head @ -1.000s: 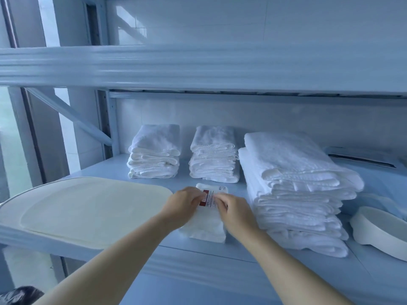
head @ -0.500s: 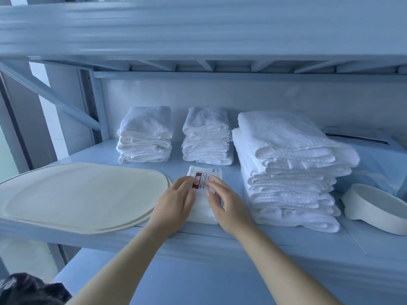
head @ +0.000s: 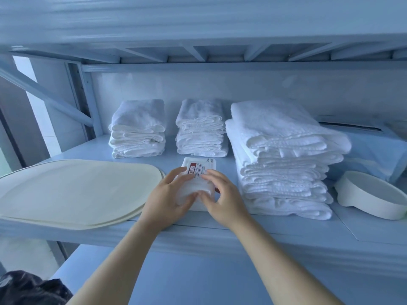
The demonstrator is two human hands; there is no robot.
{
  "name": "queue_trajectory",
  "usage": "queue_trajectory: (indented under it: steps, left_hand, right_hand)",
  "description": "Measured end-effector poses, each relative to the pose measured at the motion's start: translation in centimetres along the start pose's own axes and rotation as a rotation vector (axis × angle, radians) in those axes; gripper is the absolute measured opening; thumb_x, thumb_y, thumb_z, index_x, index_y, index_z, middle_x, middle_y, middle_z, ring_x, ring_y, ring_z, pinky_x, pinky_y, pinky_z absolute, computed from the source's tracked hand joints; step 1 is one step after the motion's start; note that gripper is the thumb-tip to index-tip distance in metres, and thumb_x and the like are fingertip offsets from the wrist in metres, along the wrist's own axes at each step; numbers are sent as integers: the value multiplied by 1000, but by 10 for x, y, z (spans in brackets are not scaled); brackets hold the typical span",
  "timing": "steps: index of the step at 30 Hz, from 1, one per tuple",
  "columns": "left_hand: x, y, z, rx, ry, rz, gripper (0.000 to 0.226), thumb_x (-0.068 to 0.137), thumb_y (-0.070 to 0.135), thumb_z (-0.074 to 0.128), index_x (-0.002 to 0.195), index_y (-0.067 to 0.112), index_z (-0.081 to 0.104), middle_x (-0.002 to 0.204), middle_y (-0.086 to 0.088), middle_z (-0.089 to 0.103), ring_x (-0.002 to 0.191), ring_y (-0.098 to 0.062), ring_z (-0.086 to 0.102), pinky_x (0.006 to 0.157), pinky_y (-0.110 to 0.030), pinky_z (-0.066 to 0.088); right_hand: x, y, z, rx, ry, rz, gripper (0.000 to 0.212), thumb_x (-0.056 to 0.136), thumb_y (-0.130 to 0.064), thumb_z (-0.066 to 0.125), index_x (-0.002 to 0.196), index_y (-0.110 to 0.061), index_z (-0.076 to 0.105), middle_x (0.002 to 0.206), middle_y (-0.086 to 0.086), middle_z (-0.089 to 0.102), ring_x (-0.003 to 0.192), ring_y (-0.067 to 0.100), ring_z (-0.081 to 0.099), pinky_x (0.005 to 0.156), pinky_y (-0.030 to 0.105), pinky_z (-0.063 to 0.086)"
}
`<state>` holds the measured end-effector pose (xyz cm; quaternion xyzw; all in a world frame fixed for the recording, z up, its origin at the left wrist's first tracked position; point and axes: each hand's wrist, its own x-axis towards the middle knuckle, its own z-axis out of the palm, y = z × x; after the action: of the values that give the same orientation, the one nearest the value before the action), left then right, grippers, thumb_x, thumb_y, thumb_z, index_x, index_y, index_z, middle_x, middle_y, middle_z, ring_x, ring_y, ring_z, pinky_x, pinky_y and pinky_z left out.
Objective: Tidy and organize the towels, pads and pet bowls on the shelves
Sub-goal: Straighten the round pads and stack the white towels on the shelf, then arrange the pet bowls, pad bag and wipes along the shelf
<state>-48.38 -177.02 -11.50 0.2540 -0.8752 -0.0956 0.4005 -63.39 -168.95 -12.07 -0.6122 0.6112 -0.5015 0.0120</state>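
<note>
— Where is the pad packet?

— The packet of pads (head: 199, 172) lies flat on the middle shelf (head: 275, 230), near its front edge, with the red-and-white label at its far end. Both hands are on it. The left hand (head: 167, 198) covers the near left part, fingers (head: 176, 175) spread and curled loosely over the wrapper. The right hand (head: 220, 194) lies on the near right part, fingers bent, tips touching the label. Neither is closed tight; whether the packet is pinched or only pressed I cannot tell.

— What crowds it?

— Just to the right stands a tall stack of large folded towels (head: 282, 159), its near lower edge close beside the right hand. To the left, a stack of flat cream mats (head: 72, 190) reaches almost to the left hand and overhangs the shelf's front edge. Behind the packet, toward the back wall, are two smaller stacks of folded white towels: the left small stack (head: 138, 128) and the middle small stack (head: 200, 128), with a gap between them.

— Anything farther right?

— A white pet bowl (head: 372, 197) sits at the right end, apart from the large stack, and behind it a bluish wrapped package (head: 374, 150). The upper shelf (head: 198, 23) hangs low over everything. A dark bag (head: 28, 289) shows at the bottom left corner.
</note>
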Motion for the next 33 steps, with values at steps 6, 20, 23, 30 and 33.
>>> queue_trajectory:
  steps: [6, 20, 23, 30, 33]
  left_hand:
    - [-6, 9, -3, 132, 72, -4, 41, 82, 51, 41, 112, 30, 59, 120, 13, 53, 101, -14, 57, 72, -35, 53]
    - [-7, 125, 43, 134, 131, 140, 33, 86, 37, 44, 112, 24, 60, 114, 7, 58, 108, -17, 55, 90, -36, 40]
    - [-3, 162, 67, 104, 102, 179, 33, 85, 36, 45, 114, 26, 58, 113, 9, 57, 105, -14, 56, 83, -35, 44]
    - [9, 245, 132, 61, 45, 209, 35, 84, 36, 46, 116, 25, 55, 111, 9, 58, 101, -13, 56, 80, -30, 45]
    - [19, 278, 158, 45, 5, 179, 41, 81, 39, 44, 116, 24, 56, 110, 8, 58, 95, -17, 58, 78, -29, 44]
  right_hand:
    - [-9, 6, -20, -31, -43, -40, 43, 82, -28, 68, 122, -16, 58, 133, -6, 51, 123, 4, 45, 101, 33, 42]
    - [-60, 17, -128, -52, -7, -158, 28, 85, -21, 64, 112, -18, 62, 115, -10, 59, 106, 2, 53, 88, 19, 46]
    - [-73, 32, -168, -90, 23, -164, 26, 85, -19, 64, 111, -19, 63, 114, -10, 60, 105, 4, 54, 86, 17, 45]
    - [-107, 81, -261, -270, 73, -160, 22, 83, -16, 63, 106, -17, 65, 111, -7, 61, 103, 8, 55, 91, 19, 42]
    - [-121, 99, -297, -343, 99, -139, 23, 81, -15, 62, 103, -16, 67, 110, -4, 62, 104, 8, 52, 92, 11, 35]
